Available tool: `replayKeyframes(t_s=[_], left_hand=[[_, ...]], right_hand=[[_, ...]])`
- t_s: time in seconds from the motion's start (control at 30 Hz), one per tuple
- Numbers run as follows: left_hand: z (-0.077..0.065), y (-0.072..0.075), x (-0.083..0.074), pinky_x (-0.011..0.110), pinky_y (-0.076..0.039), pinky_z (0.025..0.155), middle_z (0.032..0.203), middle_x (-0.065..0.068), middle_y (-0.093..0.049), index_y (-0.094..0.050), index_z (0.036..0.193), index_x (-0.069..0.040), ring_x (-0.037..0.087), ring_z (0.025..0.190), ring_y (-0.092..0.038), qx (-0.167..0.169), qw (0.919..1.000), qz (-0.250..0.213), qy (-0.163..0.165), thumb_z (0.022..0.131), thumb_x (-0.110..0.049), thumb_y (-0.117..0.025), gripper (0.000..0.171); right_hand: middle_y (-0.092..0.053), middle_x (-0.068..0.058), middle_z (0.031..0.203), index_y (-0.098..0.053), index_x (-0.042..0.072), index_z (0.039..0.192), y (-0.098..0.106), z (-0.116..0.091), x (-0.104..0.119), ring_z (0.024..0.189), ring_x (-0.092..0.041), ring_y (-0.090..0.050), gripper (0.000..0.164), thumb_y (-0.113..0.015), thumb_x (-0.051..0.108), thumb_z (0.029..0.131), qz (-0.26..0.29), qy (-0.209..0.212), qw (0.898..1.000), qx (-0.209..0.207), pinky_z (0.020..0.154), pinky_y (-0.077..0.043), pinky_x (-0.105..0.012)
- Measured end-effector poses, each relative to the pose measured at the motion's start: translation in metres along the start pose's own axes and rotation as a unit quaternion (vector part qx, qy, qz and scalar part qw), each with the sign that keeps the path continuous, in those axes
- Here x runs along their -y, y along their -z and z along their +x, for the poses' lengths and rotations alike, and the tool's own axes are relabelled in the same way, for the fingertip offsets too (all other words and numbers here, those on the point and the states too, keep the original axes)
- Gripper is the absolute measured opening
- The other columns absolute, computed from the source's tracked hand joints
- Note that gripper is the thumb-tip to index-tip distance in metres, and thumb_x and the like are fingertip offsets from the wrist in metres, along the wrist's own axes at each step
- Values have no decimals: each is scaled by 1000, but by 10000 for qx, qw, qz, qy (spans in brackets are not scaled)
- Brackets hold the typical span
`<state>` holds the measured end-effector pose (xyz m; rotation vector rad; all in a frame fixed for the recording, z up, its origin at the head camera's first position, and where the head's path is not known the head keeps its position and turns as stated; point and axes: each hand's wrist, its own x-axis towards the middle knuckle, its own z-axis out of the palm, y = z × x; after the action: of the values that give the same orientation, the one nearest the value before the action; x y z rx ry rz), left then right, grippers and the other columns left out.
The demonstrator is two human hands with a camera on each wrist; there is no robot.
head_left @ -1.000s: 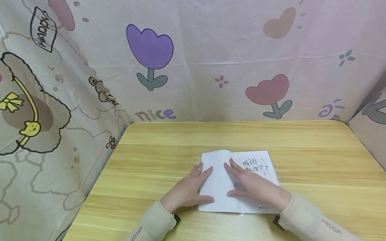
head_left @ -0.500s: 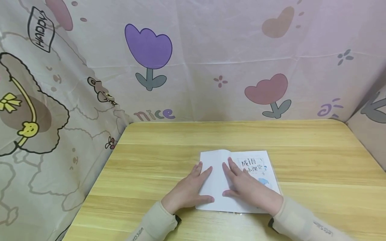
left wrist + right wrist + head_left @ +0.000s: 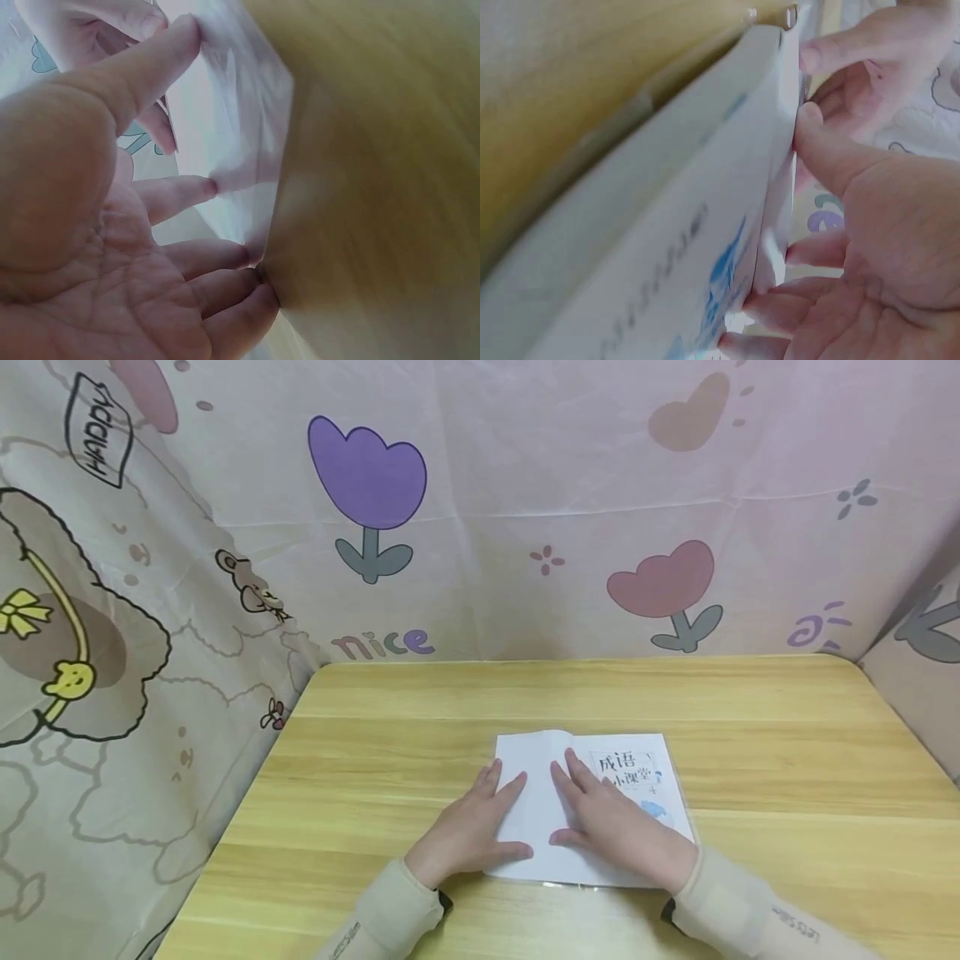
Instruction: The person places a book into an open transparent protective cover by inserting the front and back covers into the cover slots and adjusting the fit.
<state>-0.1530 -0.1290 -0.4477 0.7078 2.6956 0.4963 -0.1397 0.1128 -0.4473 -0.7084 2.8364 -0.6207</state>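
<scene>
An open book [image 3: 534, 810] lies on the wooden table, its left page blank white and its right page printed with Chinese characters and a blue picture. My left hand [image 3: 468, 828] rests spread on the left page near its outer edge, thumb and fingertips touching the paper. On the book's middle fold and the inner part of the right page lies my right hand [image 3: 618, 822], fingers extended and thumb apart. In the right wrist view the book [image 3: 667, 225] shows its page thickness and a clear cover edge. The left wrist view shows my left fingers meeting the page's edge.
The wooden table [image 3: 405, 735] extends around the book on all sides. A printed cloth [image 3: 510, 460] with flowers hangs behind it, and more printed cloth [image 3: 210, 652] hangs along the left side. Beige sleeves cover both forearms.
My right hand has slid slightly left toward the fold, uncovering more of the right page's print and blue picture. My left hand stays nearly in place. The view has shifted a little.
</scene>
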Motion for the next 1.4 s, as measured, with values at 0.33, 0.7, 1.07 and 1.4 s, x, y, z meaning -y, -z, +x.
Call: replayKeyframes(t_s=[0.33, 0.7, 1.07, 1.4], left_hand=[[1, 1, 1, 66, -45, 119, 178, 25, -19, -37, 169, -17, 46, 164, -26, 43, 9999, -35, 84, 91, -51, -83, 97], [1, 1, 1, 65, -47, 118, 177, 25, -23, -39, 168, -17, 45, 163, -28, -57, 9999, -75, 102, 90, -50, -85, 97], [2, 2, -3, 65, -46, 118, 175, 25, -26, -40, 167, -14, 49, 161, -30, -50, 10000, 48, -9, 91, -50, -84, 95], [1, 3, -2, 66, -47, 118, 175, 25, -26, -40, 167, -14, 51, 160, -31, 17, 10000, 44, -88, 92, -50, -83, 93]], right_hand=[[-17, -25, 178, -30, 4, 169, 19, -11, -27, 164, -44, -26, 99, -81, 45, 95, 548, 54, 9971, 522, 125, -37, -58], [-29, -33, 171, -38, 1, 165, 17, -12, -22, 154, -49, -43, 98, -83, 45, 90, 266, 129, 9993, 230, 117, -47, -57], [-34, -32, 170, -42, 3, 164, 20, -10, -16, 151, -47, -48, 99, -86, 47, 86, -89, 3, 9997, 245, 111, -54, -55], [-40, -33, 166, -48, 4, 161, 24, -4, -14, 149, -57, -45, 100, -87, 53, 83, -493, 112, 9981, 365, 111, -52, -64]])
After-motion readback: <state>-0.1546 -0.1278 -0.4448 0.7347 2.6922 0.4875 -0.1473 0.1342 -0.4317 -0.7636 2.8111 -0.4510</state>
